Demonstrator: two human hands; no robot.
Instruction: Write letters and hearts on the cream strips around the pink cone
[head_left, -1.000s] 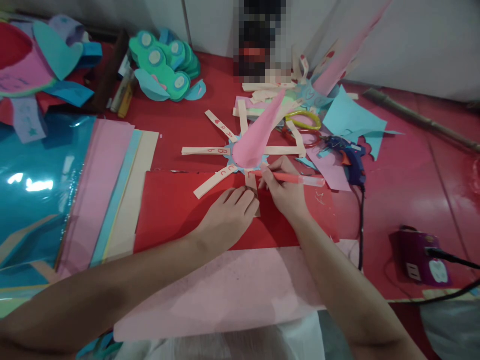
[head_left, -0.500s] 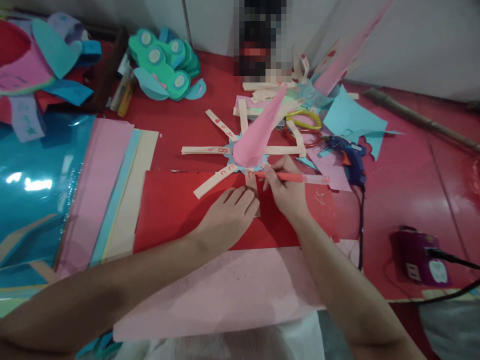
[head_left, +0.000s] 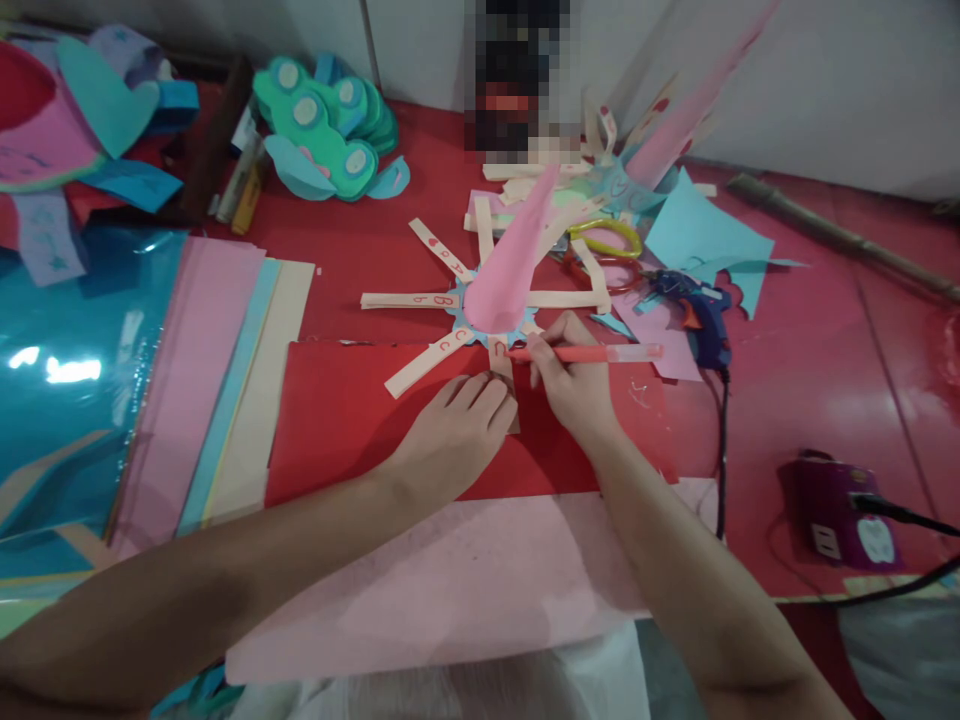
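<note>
A pink paper cone (head_left: 504, 272) stands on a scalloped light blue paper base (head_left: 454, 322), with cream paper strips spreading outward. Red letters mark some strips, among them the one with a big and small B (head_left: 420, 300). My right hand (head_left: 576, 378) is closed around a red pen (head_left: 589, 353), its tip touching the front paper strip (head_left: 499, 352), where a curved red stroke shows. Bent over the lower part of that strip, my left hand (head_left: 466, 425) presses it against a red sheet (head_left: 337, 430); its thumb is hidden.
Yellow-handled scissors (head_left: 609, 232), red-handled scissors (head_left: 600, 278) and a glue gun (head_left: 701, 315) lie to the right. A purple power socket (head_left: 844, 515) sits nearer me. Green foam shapes (head_left: 322, 130), coloured paper sheets (head_left: 195, 360) and a second cone (head_left: 697, 100) surround the work.
The pen tip has shifted slightly left on the front strip, and the red stroke there looks fuller. The cone leans a little further left in view. My left hand stays put.
</note>
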